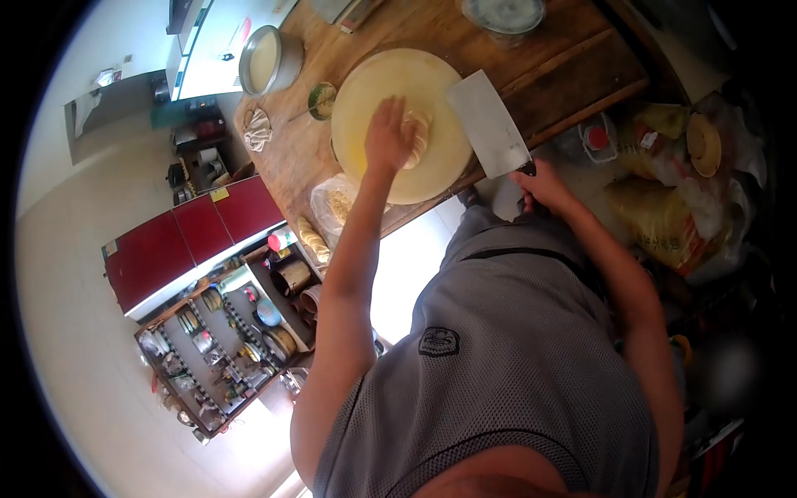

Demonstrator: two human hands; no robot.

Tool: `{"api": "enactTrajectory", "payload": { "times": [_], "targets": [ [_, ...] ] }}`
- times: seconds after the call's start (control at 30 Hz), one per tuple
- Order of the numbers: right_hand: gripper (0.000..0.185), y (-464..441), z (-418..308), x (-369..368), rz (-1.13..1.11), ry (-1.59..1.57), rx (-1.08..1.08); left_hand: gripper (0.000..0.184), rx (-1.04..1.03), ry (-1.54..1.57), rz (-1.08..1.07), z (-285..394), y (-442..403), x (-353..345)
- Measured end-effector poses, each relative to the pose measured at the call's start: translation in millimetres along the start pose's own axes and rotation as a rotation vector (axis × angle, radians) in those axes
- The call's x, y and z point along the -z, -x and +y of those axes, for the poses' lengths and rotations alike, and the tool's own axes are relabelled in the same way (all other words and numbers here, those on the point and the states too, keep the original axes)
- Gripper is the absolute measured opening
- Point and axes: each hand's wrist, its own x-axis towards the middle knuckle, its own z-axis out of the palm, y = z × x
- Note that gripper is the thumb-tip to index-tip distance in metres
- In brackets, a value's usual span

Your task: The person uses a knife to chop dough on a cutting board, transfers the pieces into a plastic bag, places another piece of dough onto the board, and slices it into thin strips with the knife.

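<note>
My left hand (pixel 389 135) lies on a round cutting board (pixel 374 79), fingers stretched out, against the left side of a pale piece of dough (pixel 419 139). The dough shows ridges or folds, and my hand hides part of it. A wide cleaver (pixel 488 124) is in my right hand (pixel 541 184), its fingers wrapped around the handle. The blade lies flat to the view, its far corner overlapping the board's right edge. Left of the board stands a small green bowl (pixel 322 101) with crumbly yellowish contents and a utensil in it.
The wooden table (pixel 573 79) carries a metal pot (pixel 289 62), a plastic bag of crumbs (pixel 339 203), a twisted dough-like strip (pixel 313 241), a cloth (pixel 257 130) and a covered container (pixel 504 14). Sacks (pixel 656 216) and a red-capped jug (pixel 596 138) stand at right.
</note>
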Motion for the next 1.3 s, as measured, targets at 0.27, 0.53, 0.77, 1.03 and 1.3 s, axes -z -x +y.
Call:
{"api": "enactTrajectory", "payload": {
  "times": [0.27,0.53,0.77,1.03,1.3],
  "targets": [
    [0.031,6.0,9.8,-12.4,-0.021,0.057,-0.054,0.047,0.053,0.123,-0.181,20.5,18.7,-26.0],
    [0.032,19.7,29.5,-82.2,0.135,0.009,-0.006,0.045,0.006,0.158,-0.158,16.3,21.5,-25.3],
    [0.026,25.3,33.4,-157.8,0.173,-0.114,0.031,0.046,-0.07,0.33,-0.11,10.5,25.6,-23.5],
    [0.027,87.2,37.9,-150.2,0.277,-0.138,-0.059,0.048,-0.241,0.309,-0.21,8.9,29.2,-23.8],
    [0.031,128.2,31.6,-155.4,0.531,0.076,0.028,0.051,-0.283,0.226,-0.151,5.6,41.8,-27.7]
  ]
}}
